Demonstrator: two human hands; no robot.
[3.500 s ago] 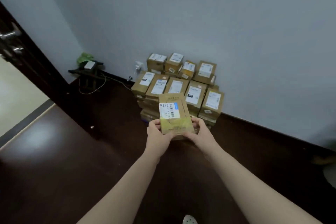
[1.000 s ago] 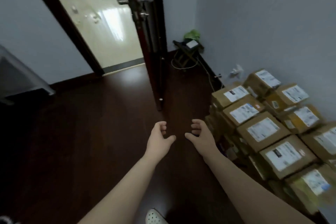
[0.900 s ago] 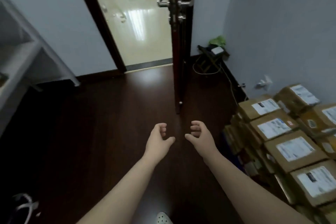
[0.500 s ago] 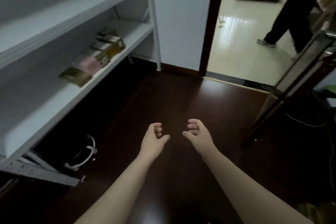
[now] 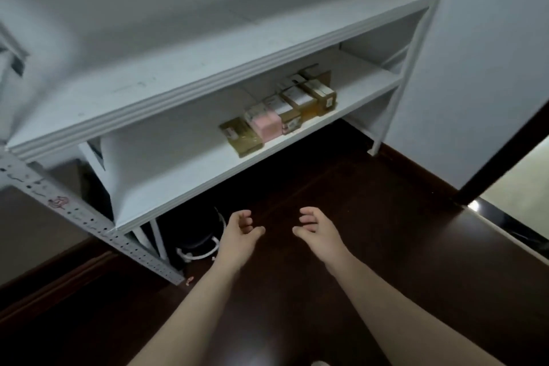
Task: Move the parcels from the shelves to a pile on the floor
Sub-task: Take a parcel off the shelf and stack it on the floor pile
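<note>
Parcels [image 5: 283, 111] on lower shelf [image 5: 178, 175]

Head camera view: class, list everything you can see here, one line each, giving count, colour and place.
shelving unit: one, white, against the wall, left and centre
brown parcels: about six, exact count unclear, brown, in a row on the lower shelf
pink parcel: one, pink, second from that row's left end
perforated upright: one, grey, front left of the shelving
dark object with white cord: one, black and white, under the lower shelf
floor: one, dark brown, below the shelving
door frame: one, dark, right edge
left hand: one, empty, over the floor
right hand: one, empty, beside the left
</note>
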